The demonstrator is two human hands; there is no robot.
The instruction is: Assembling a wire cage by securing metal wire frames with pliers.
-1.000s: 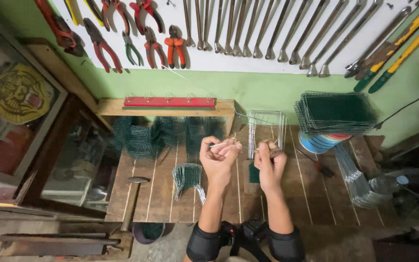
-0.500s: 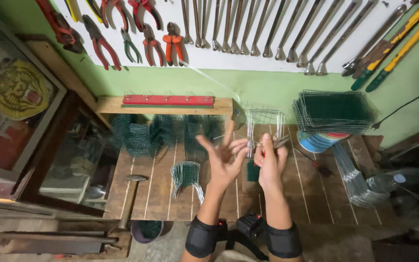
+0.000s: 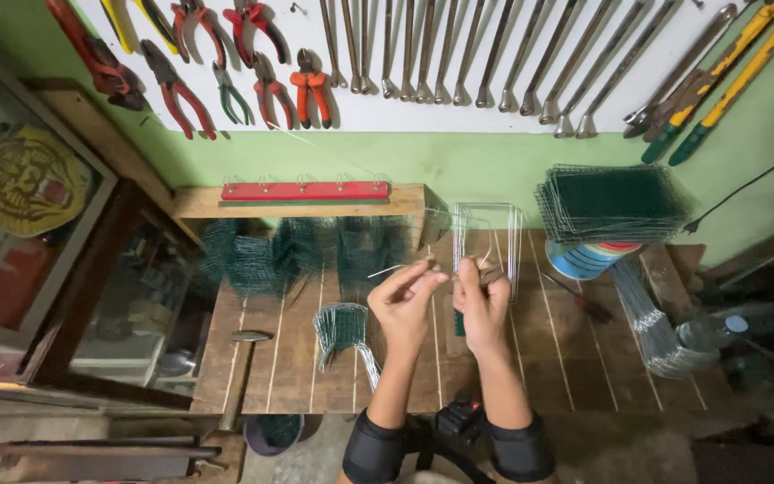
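Over the slatted wooden workbench [image 3: 530, 358], the left hand [image 3: 405, 305] and right hand [image 3: 481, 300] meet, fingers pinched together on a thin silver wire [image 3: 387, 269] held up between them. It looks light, bendy and poky, best held near its ends. Behind stand folded green wire mesh pieces [image 3: 306, 255].

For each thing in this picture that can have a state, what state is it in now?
Left hand: raised over the bench, fingers pinched on a thin wire.
Right hand: closed on a small wire piece, beside the left hand.
Hammer: lying flat on the wooden bench.
Green mesh stack: piled flat on a round tin.
Pliers: hanging on the wall, closed.
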